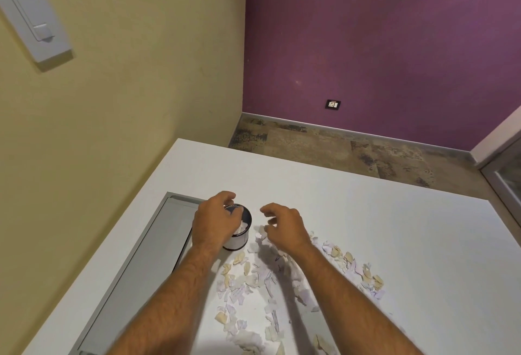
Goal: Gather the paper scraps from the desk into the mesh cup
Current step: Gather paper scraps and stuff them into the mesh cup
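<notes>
A small dark mesh cup (pixel 242 237) stands on the white desk (pixel 394 242), with some white paper inside it. My left hand (pixel 215 222) curls over the cup's left rim and covers part of it. Just to the right of the cup hovers my right hand (pixel 284 227), fingers bent and apart, above the nearest scraps; I cannot tell if a scrap is pinched in it. Several torn white, lilac and cream paper scraps (pixel 253 284) lie scattered on the desk in front of the cup and under my right forearm.
A grey recessed cable tray (pixel 146 264) runs along the desk's left side beside the cup. The yellow wall with a switch plate (pixel 33 22) is at the left. Beyond the desk's far edge is the floor and a purple wall with a socket (pixel 333 104).
</notes>
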Demonstrator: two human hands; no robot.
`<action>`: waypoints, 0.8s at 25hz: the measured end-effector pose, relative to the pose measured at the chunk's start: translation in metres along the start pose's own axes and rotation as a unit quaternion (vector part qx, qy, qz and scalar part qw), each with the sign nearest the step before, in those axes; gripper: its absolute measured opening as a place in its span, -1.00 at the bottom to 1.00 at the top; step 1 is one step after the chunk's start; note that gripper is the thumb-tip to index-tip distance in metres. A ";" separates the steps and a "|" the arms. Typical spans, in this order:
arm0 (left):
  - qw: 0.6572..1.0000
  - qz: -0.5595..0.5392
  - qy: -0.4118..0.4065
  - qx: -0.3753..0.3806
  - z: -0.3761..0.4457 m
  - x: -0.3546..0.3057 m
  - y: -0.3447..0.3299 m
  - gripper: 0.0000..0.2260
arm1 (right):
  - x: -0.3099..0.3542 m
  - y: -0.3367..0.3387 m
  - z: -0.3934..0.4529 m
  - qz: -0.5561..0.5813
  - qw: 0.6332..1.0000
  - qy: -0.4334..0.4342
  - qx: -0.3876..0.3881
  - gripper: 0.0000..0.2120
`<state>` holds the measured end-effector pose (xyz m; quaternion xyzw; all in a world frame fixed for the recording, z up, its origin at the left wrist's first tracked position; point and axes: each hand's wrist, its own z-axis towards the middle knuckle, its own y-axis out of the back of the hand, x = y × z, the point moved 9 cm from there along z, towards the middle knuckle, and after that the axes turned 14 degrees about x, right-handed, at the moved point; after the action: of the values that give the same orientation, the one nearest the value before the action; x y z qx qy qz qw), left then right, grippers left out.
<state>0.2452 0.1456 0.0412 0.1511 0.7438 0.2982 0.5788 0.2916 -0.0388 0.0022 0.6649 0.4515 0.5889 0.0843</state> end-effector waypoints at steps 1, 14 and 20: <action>0.999 -0.017 -0.036 -0.009 -0.008 -0.004 -0.002 -0.78 | -0.015 0.003 -0.006 -0.020 1.000 -0.016 0.005 -0.54; 0.863 0.360 0.012 0.354 -0.087 0.065 -0.187 0.07 | -0.127 -0.053 -0.063 -0.262 0.937 -0.123 0.193 0.10; 0.925 0.238 0.000 0.296 -0.084 0.061 -0.186 -0.61 | -0.118 -0.052 -0.068 -0.189 0.970 -0.085 0.129 -0.62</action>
<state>0.1700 0.0130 -0.1083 0.4883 0.7403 0.1932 0.4199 0.2194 -0.1195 -0.0947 0.6204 0.6322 0.4406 0.1457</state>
